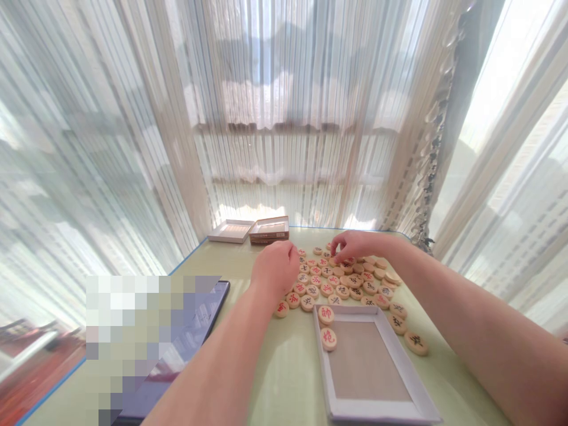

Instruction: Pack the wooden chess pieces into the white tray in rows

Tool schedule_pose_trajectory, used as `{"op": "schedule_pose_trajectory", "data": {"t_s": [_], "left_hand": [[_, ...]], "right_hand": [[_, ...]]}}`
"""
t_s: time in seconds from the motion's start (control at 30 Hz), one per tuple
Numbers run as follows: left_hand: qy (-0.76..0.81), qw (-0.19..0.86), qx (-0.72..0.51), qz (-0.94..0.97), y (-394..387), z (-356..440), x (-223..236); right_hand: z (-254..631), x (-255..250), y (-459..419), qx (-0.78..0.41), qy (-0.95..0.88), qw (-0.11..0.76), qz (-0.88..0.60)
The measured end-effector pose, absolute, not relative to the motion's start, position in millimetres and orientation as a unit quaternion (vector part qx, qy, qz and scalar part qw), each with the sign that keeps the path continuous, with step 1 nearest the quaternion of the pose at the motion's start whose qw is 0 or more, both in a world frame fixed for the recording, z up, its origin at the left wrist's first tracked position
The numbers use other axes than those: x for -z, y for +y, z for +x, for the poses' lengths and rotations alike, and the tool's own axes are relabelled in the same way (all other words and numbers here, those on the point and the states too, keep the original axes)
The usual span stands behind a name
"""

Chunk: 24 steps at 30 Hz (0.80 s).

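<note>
Round wooden xiangqi pieces [315, 271] with red or black characters are spread over the table, some lying face down. My left hand [275, 269] is curled closed at the left edge of the spread; its fingertips are hidden behind the hand. My right hand [355, 244] reaches to the far side of the pieces. Its fingers are bent down and closed at a xiangqi piece [332, 261], which is partly covered. Nearer to me lies an open white box tray [326, 390]. Two pieces with red characters, an upper one [326, 315] and a lower one [329, 339], sit at its left side.
At the table's far edge lie a shallow white box lid [228, 231] and a brown-sided box [270, 229]. A dark-framed tablet [186, 337], partly blurred out, lies left of my left forearm. Sheer striped curtains [284, 148] hang behind the green table [284, 378].
</note>
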<state>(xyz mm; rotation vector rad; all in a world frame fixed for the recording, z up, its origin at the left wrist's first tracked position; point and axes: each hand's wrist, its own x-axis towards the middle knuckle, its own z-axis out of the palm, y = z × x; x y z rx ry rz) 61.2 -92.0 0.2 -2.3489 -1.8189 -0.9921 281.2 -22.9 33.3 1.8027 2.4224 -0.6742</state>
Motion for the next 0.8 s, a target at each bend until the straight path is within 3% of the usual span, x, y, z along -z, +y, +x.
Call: {"op": "schedule_pose_trajectory", "data": {"t_s": [0.8], "left_hand": [[-0.588, 0.002, 0.305, -0.749, -93.4, 61.8, -1.2]], "right_hand": [[281.4, -32.4, -24.6, 0.279, 0.789, 0.034, 0.547]]}}
